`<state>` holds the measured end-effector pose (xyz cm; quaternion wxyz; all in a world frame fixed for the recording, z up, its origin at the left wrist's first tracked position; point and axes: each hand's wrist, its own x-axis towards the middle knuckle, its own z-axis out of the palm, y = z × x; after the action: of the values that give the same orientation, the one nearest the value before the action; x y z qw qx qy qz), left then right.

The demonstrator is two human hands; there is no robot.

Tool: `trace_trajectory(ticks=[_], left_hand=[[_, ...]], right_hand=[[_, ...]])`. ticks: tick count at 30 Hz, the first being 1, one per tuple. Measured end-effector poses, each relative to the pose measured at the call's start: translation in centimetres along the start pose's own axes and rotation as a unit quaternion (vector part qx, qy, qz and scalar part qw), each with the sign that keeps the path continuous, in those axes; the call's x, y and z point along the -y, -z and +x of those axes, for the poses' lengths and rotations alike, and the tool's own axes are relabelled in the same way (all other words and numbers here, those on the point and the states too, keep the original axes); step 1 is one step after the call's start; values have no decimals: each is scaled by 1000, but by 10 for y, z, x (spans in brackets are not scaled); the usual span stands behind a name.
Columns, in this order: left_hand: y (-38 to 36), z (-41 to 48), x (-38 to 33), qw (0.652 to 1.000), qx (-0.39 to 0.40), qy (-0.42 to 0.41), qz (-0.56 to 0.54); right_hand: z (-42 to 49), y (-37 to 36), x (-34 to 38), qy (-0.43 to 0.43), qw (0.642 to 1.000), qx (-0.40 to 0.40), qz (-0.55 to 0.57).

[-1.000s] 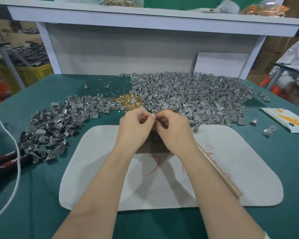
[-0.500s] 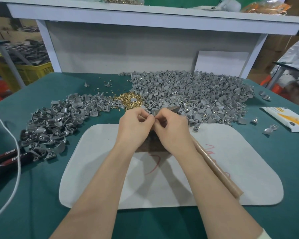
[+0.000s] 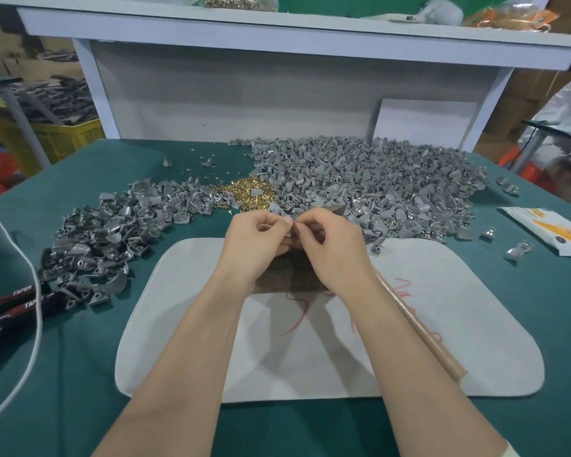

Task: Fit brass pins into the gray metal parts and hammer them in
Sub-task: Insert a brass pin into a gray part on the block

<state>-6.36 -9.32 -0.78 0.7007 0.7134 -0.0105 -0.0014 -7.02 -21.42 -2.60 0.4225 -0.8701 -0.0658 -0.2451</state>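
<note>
Nearest: white mat, with wooden hammer handle running diagonally under right forearm, so closer to right hand. Mid-mat, over dark block: left hand and right hand meeting fingertip to fingertip, both pinching one small piece, mostly hidden. Just beyond: brass pins, marginally nearer left hand. Flanking: gray metal parts in heaps.

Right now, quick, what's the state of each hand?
Left hand: grip closed, pinching a small item, too hidden to name.
Right hand: grip closed, apparently pinching that same small item.
</note>
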Motion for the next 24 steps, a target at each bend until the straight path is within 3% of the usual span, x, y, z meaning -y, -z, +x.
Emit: trace_trajectory(ticks=[8, 12, 15, 19, 24], left_hand=[[0, 1, -2, 1000, -3, 18, -24], [2, 0, -2, 999, 30, 8, 16], [0, -1, 0, 990, 41, -42, 126], [-2, -2, 4, 948, 23, -117, 296], [0, 0, 5, 915, 19, -102, 390]], right_hand=[[2, 6, 0, -28, 999, 28, 34], [2, 9, 1, -40, 998, 35, 42], [3, 13, -1, -44, 998, 41, 15], [2, 16, -2, -36, 997, 55, -50], [1, 18, -4, -39, 993, 71, -86]])
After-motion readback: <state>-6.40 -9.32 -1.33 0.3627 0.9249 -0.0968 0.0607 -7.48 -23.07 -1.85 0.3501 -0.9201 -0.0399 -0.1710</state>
